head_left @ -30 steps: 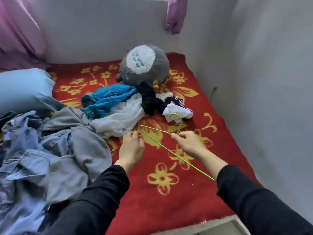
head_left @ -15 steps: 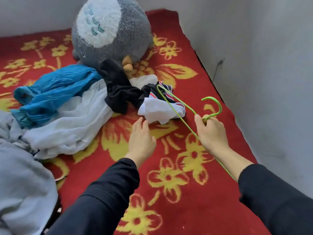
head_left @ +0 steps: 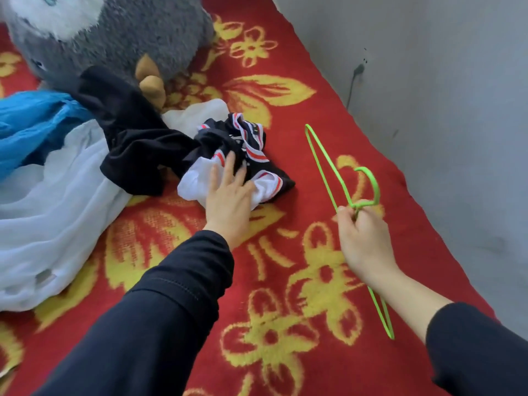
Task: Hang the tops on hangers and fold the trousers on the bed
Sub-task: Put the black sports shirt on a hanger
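Top [head_left: 243, 144] label [head_left: 253, 128] unreadable; hanger [head_left: 375, 180], right grip [head_left: 363, 238]

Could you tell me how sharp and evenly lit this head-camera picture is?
Head view: soft, even light, no glare; the grey plush toy at the top edge looks blurred; the left hand on the black-and-white top and the right hand gripping the green hanger are fairly sharp.

Two long black sleeves [head_left: 177, 295], stitched seam, bare hands
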